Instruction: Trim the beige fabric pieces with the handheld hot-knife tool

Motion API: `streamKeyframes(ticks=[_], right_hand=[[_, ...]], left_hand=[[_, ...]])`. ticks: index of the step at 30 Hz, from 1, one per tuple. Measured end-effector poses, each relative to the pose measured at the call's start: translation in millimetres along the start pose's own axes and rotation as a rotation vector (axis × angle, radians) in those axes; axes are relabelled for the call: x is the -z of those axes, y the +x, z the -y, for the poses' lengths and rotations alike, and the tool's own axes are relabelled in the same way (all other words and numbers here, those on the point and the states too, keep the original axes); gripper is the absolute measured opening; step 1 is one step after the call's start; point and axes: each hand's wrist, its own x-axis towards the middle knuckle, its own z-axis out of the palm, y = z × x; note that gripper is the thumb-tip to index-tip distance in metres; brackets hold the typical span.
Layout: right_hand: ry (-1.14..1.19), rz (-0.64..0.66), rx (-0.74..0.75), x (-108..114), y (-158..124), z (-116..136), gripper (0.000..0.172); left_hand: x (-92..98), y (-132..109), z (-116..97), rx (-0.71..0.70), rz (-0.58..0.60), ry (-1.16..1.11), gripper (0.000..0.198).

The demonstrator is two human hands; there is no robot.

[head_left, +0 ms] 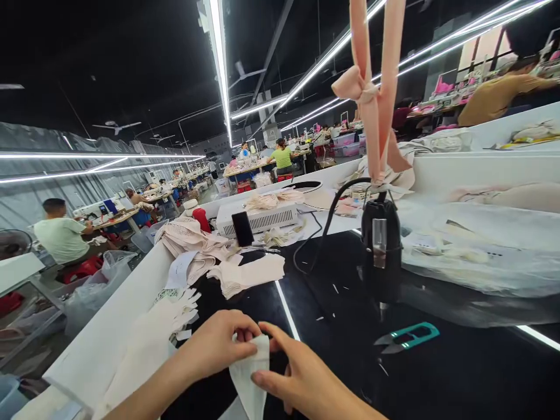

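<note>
Where both hands (219, 344) hold white fabric (247, 379), fingers (280, 337) bent, forearms (153, 388) slanting inward

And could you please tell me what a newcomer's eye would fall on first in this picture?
Probably the knotted pink strap, hanging from the top of the view down to a black device right of centre. Next might be the teal snips, bright against the black tabletop at lower right. At bottom centre, the left hand pinches a white cloth, with the right hand beside it.
</note>
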Motion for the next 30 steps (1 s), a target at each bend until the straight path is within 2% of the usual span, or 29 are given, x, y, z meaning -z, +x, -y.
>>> streamKeyframes(ticks=[2, 3, 5, 7, 10, 13, 16, 18, 20, 24, 27, 30], right_hand=[[0.05, 0.108, 0.011, -8, 12, 3, 0.013], [0.047, 0.114, 0.039, -10, 18, 4, 0.01], [0.022, 0.052, 0.102, -7, 32, 8, 0.02], [-0.01, -0.037, 0.163, 4, 52, 14, 0.019], [-0.099, -0.198, 0.255, 30, 89, 31, 0.019], [-0.259, -0.377, 0.343, 57, 124, 49, 0.02], [-0.467, -0.516, 0.415, 74, 146, 54, 0.029], [-0.612, -0.53, 0.425, 77, 151, 48, 0.027], [-0.764, -0.478, 0.405, 76, 153, 36, 0.02], [-1.065, -0.322, 0.343, 70, 152, 14, 0.023], [-1.244, -0.254, 0.312, 67, 150, 6, 0.021], [-1.349, -0.226, 0.294, 66, 147, 3, 0.018]], left_hand=[[15.6, 7, 7, -0.005, -0.039, -0.008, 0.017], [24.0, 11, 12, -0.005, -0.061, -0.01, 0.014], [42.2, 20, 22, -0.011, -0.116, -0.002, 0.01], [62.0, 31, 30, -0.02, -0.179, 0.014, 0.008], [90.1, 50, 36, -0.061, -0.32, 0.052, 0.011], [105.2, 67, 42, -0.127, -0.502, 0.089, 0.015], [99.5, 79, 54, -0.188, -0.605, 0.129, 0.016], [86.1, 83, 68, -0.214, -0.587, 0.163, 0.015], [69.5, 84, 84, -0.228, -0.521, 0.201, 0.015], [43.0, 84, 109, -0.232, -0.395, 0.269, 0.008], [35.2, 82, 116, -0.227, -0.353, 0.296, 0.009], [34.2, 80, 116, -0.221, -0.341, 0.301, 0.022]])
